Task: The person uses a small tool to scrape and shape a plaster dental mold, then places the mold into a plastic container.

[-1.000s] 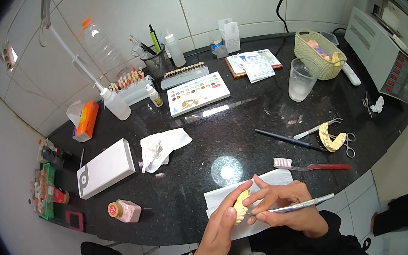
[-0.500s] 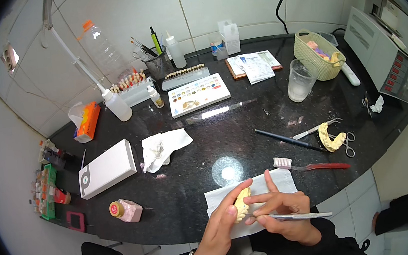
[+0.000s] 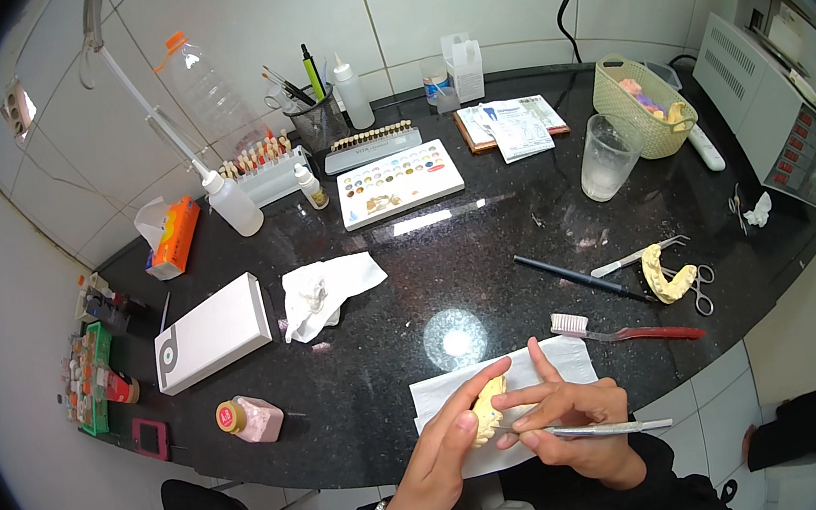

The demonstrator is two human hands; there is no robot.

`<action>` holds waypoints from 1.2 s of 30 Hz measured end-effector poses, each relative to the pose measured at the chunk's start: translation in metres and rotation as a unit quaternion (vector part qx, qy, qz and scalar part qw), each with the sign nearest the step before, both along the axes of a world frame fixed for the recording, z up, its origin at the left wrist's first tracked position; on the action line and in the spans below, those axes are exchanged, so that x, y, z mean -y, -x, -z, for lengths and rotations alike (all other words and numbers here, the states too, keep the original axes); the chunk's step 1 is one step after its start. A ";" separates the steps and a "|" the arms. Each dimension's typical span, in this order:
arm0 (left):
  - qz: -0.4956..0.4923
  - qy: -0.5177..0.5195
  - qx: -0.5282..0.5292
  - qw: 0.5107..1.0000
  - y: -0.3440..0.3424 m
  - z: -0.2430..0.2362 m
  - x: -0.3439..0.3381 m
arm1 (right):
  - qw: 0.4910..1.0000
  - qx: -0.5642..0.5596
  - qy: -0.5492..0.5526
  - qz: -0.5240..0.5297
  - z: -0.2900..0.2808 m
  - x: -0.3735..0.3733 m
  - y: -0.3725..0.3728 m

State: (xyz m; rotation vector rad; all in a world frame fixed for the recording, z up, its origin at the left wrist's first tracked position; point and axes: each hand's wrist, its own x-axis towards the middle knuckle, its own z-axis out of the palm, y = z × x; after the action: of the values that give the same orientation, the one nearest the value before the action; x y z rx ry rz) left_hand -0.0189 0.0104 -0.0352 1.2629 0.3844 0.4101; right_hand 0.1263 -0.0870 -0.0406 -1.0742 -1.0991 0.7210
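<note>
My left hand (image 3: 444, 452) is closed round a cream-yellow plaster dental cast (image 3: 487, 413), its teeth turned toward my right hand. In a pen-like grip my right hand (image 3: 573, 424) holds a slim metal dental carving instrument (image 3: 609, 428). The instrument's tip is at the cast's teeth, partly hidden by my fingers. My right middle finger rests against the cast. Both hands are above a folded white paper towel (image 3: 573, 361) at the counter's near edge. A toothbrush (image 3: 628, 334) with a red handle lies just beyond, to the right.
Right of centre lie a second plaster cast (image 3: 665, 276), a dark blue brush handle (image 3: 582, 277) and tweezers (image 3: 620, 261). A clear plastic cup (image 3: 609, 160) stands behind them. To the left are a white box (image 3: 214, 335), a crumpled tissue (image 3: 332, 294) and a pink powder bottle (image 3: 252, 420).
The view has shifted very slightly. Both hands keep nearly the same pose, with the instrument still at the cast.
</note>
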 end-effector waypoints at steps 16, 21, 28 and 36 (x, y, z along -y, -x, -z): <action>-0.012 -0.008 -0.019 1.000 0.000 -0.001 -0.001 | 0.999 -0.007 0.017 -0.037 0.000 -0.001 -0.003; -0.005 0.008 -0.009 1.000 -0.002 -0.001 -0.002 | 1.000 -0.009 0.013 0.005 -0.003 -0.002 0.002; 0.007 0.014 -0.008 1.000 0.000 -0.001 -0.003 | 1.000 -0.009 0.015 -0.004 -0.004 -0.002 0.001; 0.008 0.015 -0.015 1.000 -0.001 -0.005 -0.003 | 1.000 -0.010 0.012 -0.025 -0.003 -0.002 -0.003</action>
State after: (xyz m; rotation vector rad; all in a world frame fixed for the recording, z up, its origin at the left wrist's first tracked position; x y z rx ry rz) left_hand -0.0177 0.0129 -0.0307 1.2442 0.4041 0.3717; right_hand 0.1292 -0.0847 -0.0377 -1.0609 -1.1055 0.7862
